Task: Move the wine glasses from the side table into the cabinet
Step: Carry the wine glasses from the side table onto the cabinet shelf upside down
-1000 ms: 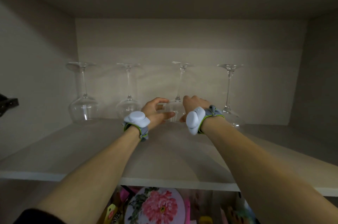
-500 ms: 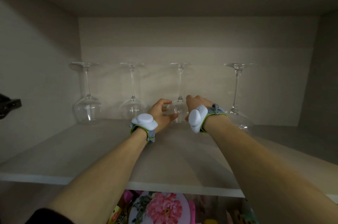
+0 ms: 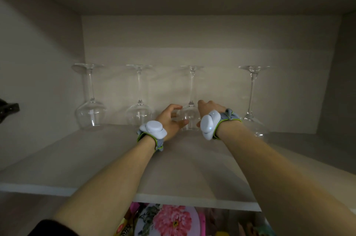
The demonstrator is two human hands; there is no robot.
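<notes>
I see four clear stemmed wine glasses standing upside down in a row along the back edge of the pale wooden cabinet shelf (image 3: 96,160). My left hand (image 3: 169,120) and right hand (image 3: 209,109) flank the third wine glass (image 3: 189,118), fingers curled loosely about its bowl; I cannot tell whether either actually grips it. The leftmost glass (image 3: 90,114), the second glass (image 3: 139,113) and the rightmost glass (image 3: 252,118) stand apart from my hands. White trackers sit on both wrists.

Clear wine glasses (image 3: 189,101), beige shelf (image 3: 96,158)
</notes>
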